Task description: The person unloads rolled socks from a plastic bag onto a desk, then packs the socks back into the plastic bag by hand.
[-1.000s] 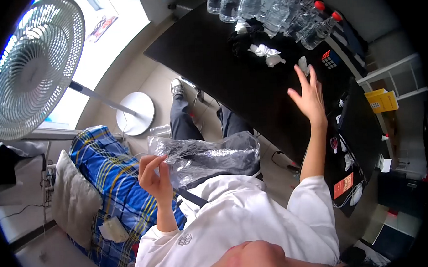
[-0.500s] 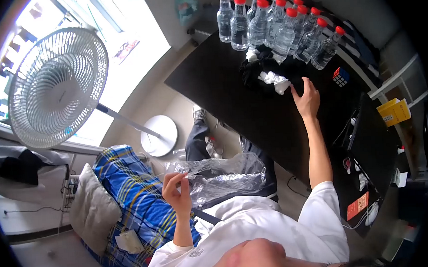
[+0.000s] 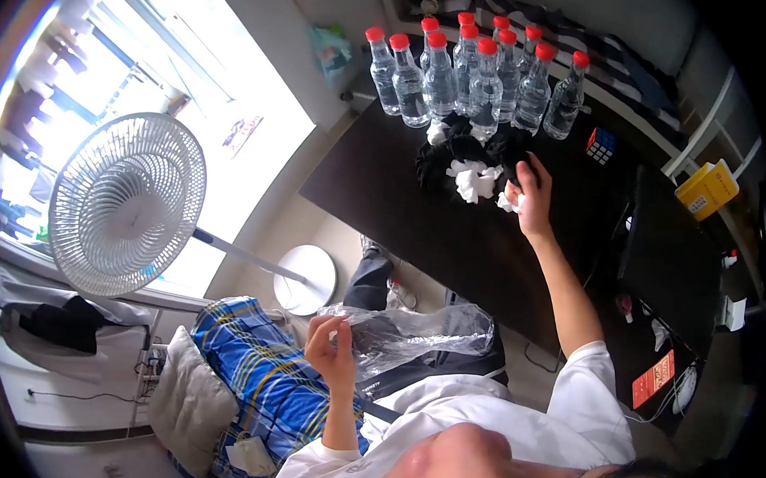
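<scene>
My left hand (image 3: 329, 348) is pinched closed on the edge of a clear plastic bag (image 3: 430, 339), which lies spread over my lap. On the dark table, my right hand (image 3: 533, 202) is curled closed at the right side of a soft heap of black pieces (image 3: 438, 164) and white crumpled pieces (image 3: 474, 182). A small white crumpled piece (image 3: 509, 203) shows at its thumb and fingers. Whether these pieces are cloth I cannot tell. Just behind the heap stand several clear bottles (image 3: 485, 93) with red caps.
A Rubik's cube (image 3: 600, 145) sits right of the heap on the table (image 3: 380, 175). Farther right are a laptop (image 3: 670, 252), an orange card (image 3: 653, 379) and a white mouse (image 3: 684, 390). On my left stand a fan (image 3: 129, 203) and a bed with a blue plaid cover (image 3: 256, 360).
My right hand has closed from an open reach onto a white crumpled piece at the heap's right side. My left hand still holds the bag. The whole view has shifted a little.
</scene>
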Demonstrator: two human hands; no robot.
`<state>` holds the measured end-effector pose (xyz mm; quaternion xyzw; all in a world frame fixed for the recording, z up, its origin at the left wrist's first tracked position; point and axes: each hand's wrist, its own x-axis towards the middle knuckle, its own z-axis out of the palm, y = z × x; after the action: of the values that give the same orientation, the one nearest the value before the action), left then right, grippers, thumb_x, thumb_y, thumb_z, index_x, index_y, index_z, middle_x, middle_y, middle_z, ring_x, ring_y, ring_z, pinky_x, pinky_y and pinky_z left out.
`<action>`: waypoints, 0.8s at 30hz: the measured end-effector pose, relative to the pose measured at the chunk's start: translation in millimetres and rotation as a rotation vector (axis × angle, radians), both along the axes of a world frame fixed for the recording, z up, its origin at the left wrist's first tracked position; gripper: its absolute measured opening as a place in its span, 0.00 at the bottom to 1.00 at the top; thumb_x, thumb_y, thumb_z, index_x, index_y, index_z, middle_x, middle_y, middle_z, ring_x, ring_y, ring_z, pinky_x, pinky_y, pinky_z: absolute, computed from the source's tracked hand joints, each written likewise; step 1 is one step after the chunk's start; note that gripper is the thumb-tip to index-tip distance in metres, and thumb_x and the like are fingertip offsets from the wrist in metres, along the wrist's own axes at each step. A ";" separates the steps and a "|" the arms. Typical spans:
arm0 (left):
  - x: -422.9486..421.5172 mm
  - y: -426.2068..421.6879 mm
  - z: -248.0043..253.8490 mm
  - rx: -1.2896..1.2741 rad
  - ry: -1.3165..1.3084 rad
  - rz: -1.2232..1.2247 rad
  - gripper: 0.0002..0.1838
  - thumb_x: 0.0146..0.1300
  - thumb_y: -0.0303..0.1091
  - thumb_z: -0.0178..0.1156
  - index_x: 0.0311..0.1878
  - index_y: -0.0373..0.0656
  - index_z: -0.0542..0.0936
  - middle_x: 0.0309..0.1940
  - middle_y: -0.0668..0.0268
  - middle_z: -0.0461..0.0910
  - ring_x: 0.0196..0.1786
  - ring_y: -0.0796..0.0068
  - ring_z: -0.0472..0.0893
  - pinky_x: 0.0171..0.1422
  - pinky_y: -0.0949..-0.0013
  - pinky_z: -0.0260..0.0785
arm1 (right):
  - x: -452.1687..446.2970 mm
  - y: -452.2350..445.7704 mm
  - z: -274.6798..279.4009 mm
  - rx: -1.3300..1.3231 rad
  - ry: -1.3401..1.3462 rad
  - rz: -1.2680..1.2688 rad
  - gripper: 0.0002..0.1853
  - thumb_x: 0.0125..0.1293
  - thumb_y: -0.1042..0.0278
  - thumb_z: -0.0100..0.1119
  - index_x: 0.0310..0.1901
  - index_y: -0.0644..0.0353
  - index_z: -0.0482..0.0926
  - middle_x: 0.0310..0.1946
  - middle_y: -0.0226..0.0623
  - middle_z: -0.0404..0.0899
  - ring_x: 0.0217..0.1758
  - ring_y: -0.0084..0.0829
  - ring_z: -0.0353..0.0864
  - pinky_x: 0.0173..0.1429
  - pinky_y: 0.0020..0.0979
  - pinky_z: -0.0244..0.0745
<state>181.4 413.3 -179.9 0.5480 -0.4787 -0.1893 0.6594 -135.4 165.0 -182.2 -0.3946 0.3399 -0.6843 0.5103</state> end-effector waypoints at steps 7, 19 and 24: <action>-6.4 -6.6 -2.7 0.005 -0.048 0.018 0.03 0.68 0.18 0.64 0.43 0.30 0.84 0.38 0.62 0.81 0.39 0.78 0.77 0.44 0.77 0.67 | 11.8 62.5 101.9 -0.020 -0.561 0.766 0.34 0.75 0.28 0.43 0.24 0.53 0.64 0.18 0.24 0.59 0.18 0.20 0.58 0.28 0.26 0.52; -17.8 -21.6 13.0 -0.053 0.018 0.013 0.06 0.70 0.21 0.64 0.46 0.30 0.86 0.37 0.66 0.80 0.38 0.82 0.72 0.42 0.77 0.60 | 70.3 116.4 71.5 0.075 -0.354 1.181 0.40 0.68 0.33 0.63 0.63 0.67 0.70 0.29 0.37 0.78 0.17 0.18 0.66 0.23 0.23 0.58; -22.2 -19.9 22.6 -0.060 0.016 0.024 0.06 0.70 0.22 0.64 0.46 0.31 0.86 0.36 0.67 0.79 0.36 0.83 0.69 0.40 0.77 0.57 | 73.9 112.2 70.0 0.126 -0.052 1.052 0.36 0.64 0.38 0.71 0.58 0.65 0.76 0.33 0.35 0.81 0.18 0.15 0.69 0.20 0.18 0.59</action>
<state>159.2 393.4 -157.3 0.5322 -0.4721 -0.1712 0.6816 -61.5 277.2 -112.2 -0.4633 0.1239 -0.3236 0.8156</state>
